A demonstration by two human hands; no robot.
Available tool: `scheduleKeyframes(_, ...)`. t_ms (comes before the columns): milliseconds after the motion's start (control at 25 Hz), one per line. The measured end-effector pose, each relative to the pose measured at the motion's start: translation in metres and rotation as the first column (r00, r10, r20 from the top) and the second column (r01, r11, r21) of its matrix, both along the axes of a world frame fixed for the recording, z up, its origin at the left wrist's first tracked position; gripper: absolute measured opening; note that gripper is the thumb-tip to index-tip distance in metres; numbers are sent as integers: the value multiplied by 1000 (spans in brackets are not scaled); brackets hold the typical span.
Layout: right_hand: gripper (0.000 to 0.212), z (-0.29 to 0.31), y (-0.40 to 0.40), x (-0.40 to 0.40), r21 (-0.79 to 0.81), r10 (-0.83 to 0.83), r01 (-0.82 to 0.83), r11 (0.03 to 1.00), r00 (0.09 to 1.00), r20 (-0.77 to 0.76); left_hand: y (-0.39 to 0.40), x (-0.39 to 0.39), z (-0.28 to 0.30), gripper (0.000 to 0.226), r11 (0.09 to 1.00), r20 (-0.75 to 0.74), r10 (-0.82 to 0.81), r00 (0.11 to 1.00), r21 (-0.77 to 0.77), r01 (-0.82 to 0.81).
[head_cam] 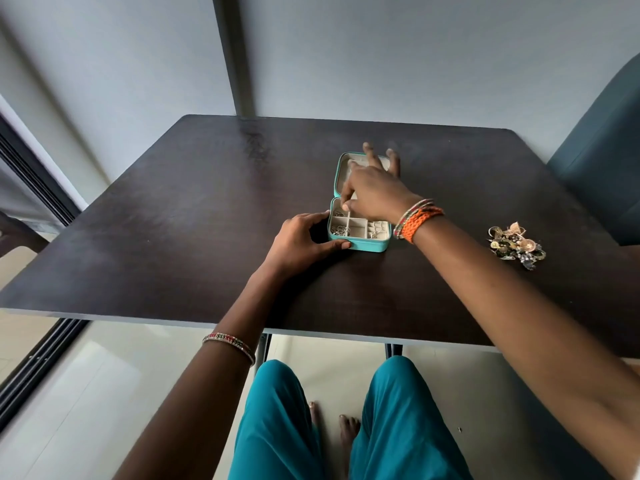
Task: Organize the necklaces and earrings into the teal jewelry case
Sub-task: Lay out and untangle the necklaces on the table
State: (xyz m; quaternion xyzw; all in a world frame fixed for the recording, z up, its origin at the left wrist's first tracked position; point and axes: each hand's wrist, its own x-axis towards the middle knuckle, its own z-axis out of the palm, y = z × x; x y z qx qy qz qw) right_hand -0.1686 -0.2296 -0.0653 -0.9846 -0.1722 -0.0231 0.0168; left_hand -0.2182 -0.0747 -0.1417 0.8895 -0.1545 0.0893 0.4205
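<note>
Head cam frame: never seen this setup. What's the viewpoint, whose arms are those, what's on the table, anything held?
There is no robot here. One wide-angle camera sits on a person's head and looks down, so the two bare arms and the teal-clad knees are the wearer's own.

On the dark table lies an open teal case, its lid folded back away from the person. Its beige compartments already hold some small metal pieces.

The left hand grips the case's near left corner and steadies it. The right hand reaches over the case, thumb and forefinger pinched together above a rear compartment; what they pinch is too small to tell.

A loose pile of jewelry waits on the table to the right.
</note>
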Motion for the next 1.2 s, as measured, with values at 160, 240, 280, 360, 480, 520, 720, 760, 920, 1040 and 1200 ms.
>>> scheduleKeyframes(160, 12, -14, 8, 11, 50, -59, 60, 997, 998, -31, 0, 1, -1, 65, 1000, -18, -5, 1000, 9, 5)
scheduleKeyframes(240, 16, -16, 14, 12, 14, -88, 89, 996, 996, -33, 0, 2, -1, 70, 1000, -20, 0, 1000, 17, 0)
scheduleKeyframes(280, 17, -16, 17, 13, 10, -104, 104, 995, 994, -37, 0, 2, -1, 70, 1000, -20, 0, 1000, 18, 1)
scheduleKeyframes(360, 17, -18, 21, 16, 29, -119, 120, 992, 992, -45, 1, 3, -2, 69, 1000, -16, -5, 1000, 19, 5)
scheduleKeyframes(480, 13, -19, 22, 18, 69, -120, 121, 990, 993, -19, 1, 4, -2, 69, 1000, -8, -10, 1000, 24, 10)
scheduleKeyframes(520, 12, -19, 21, 17, 82, -117, 117, 990, 993, -7, 0, 2, -1, 68, 1000, -9, -11, 1000, 24, 11)
scheduleKeyframes(720, 7, -7, 5, 4, 258, -167, 157, 953, 986, 16, 1, -1, 2, 60, 1000, 22, -12, 1000, 9, 12)
scheduleKeyframes(760, 7, 1, 0, 1, 321, -173, 159, 934, 985, 13, 0, -2, 4, 60, 1000, 20, -13, 1000, 18, 12)
scheduleKeyframes(920, 16, 31, -16, -15, 595, -138, 129, 793, 990, -31, -2, -6, 7, 73, 997, -96, 2, 995, -73, -9)
scheduleKeyframes(1040, 11, 45, -20, -35, 802, -6, 110, 587, 991, -132, -4, -12, 18, 68, 903, -196, 46, 980, -410, -125)
scheduleKeyframes(1200, 2, 56, -22, -63, 902, 45, 92, 423, 991, -123, -18, -40, 68, 24, 773, -25, -32, 999, -634, 9)
